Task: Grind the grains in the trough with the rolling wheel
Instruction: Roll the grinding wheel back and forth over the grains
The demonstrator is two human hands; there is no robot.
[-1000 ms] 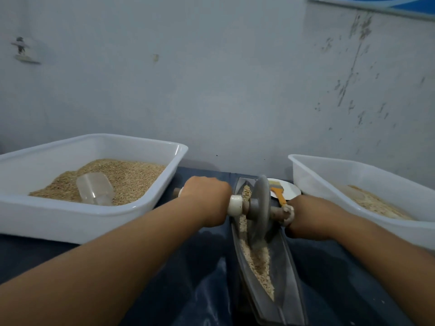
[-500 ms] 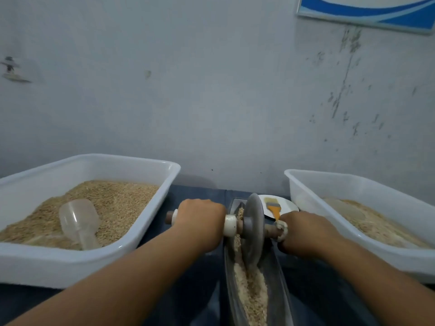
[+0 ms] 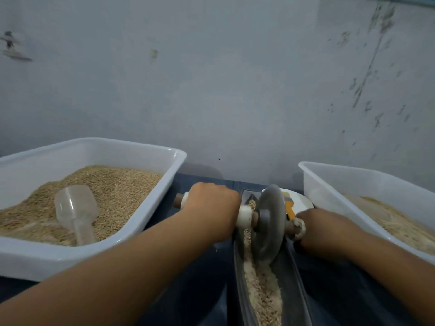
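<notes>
Left hand (image 3: 211, 208): clamped around the axle, left of the rolling wheel (image 3: 270, 222).
Right hand (image 3: 315, 229): wrapped on the axle's right end.
Rolling wheel: upright in the trough (image 3: 294, 278), lower centre, near its far end.
Grains (image 3: 261, 288): heaped along the trough's left side.
Risk, spillage: grains may be pushed over the far lip if the wheel is rolled too far.
Risk, tilt: uneven pressure could ride the wheel up a wall.
Count: two white tubs, left tub (image 3: 146, 217) and right tub (image 3: 329, 184); one scoop (image 3: 75, 208); one wheel; one trough.
</notes>
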